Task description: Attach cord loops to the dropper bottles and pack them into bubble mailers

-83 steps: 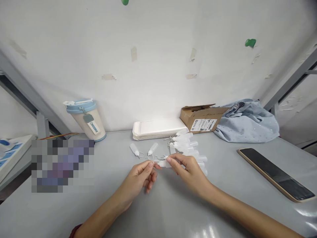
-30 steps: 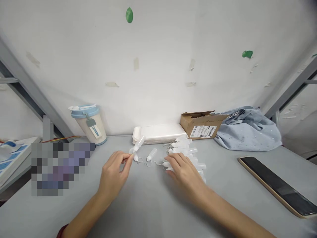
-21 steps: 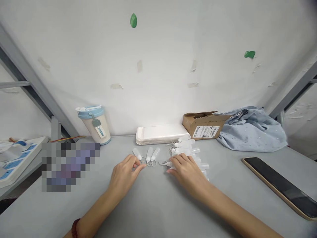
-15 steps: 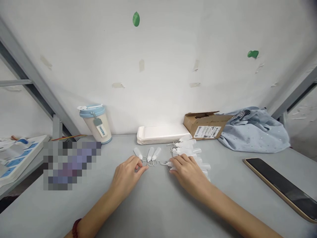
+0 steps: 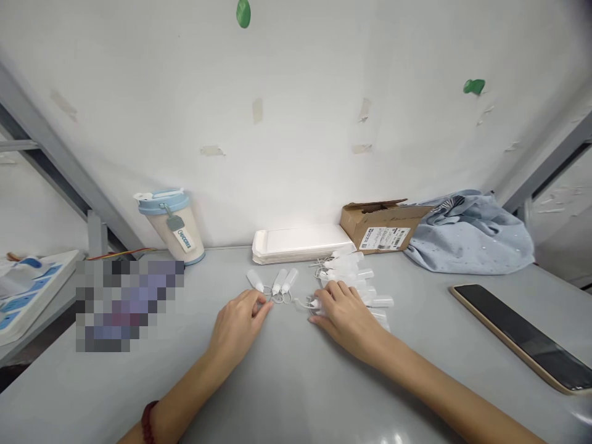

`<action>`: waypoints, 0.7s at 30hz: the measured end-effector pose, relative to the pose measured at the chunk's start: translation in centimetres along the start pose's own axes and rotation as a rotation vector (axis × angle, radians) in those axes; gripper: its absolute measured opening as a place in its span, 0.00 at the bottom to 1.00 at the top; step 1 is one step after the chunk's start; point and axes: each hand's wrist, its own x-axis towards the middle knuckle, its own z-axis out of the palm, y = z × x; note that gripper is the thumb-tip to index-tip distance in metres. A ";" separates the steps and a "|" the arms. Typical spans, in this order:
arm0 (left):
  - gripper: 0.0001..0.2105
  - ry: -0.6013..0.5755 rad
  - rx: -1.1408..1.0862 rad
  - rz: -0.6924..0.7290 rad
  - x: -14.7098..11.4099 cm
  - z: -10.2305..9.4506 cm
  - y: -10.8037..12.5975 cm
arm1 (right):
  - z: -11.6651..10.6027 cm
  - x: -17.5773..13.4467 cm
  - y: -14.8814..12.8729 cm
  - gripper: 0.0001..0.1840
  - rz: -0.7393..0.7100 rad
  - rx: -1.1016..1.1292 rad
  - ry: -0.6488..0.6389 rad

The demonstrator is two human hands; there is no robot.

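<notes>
My left hand (image 5: 240, 324) rests on the grey table with thumb and index finger pinched together. Whatever lies between those fingertips is too small to make out. Just beyond it, three small white squeeze bottles (image 5: 278, 282) with thin looped cap straps lie side by side, nozzles towards me. My right hand (image 5: 345, 314) is curled over the near part of a pile of similar bottles (image 5: 345, 264), its fingers round one whose nozzle (image 5: 315, 303) sticks out to the left. The palm and fingers hide part of that pile.
Against the wall are a stack of flat white cartons (image 5: 303, 245), an opened cardboard box (image 5: 383, 229) and a light blue cloth (image 5: 472, 240). A cup with a blue lid (image 5: 178, 228) stands left, near a power strip (image 5: 34, 296). A phone (image 5: 522, 336) lies right.
My left hand has drawn slightly back from the three bottles. My right hand stays on the pile with its fingers a little shifted. The whole view has moved slightly.
</notes>
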 end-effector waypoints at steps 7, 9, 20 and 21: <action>0.18 0.130 -0.055 0.052 0.5 0.6 -0.8 | 0.0 0.1 0.4 0.07 -0.003 0.019 0.002; 0.20 0.066 -0.083 0.083 0.8 0.7 -0.9 | 0.2 0.2 0.5 0.07 0.000 0.031 0.018; 0.13 0.165 -0.218 0.379 -0.7 0.2 0.9 | -1.3 -0.2 -0.1 0.11 0.031 0.532 0.150; 0.12 0.170 -0.241 0.415 -0.9 0.1 1.2 | -1.5 -0.3 -0.2 0.12 0.027 0.573 0.143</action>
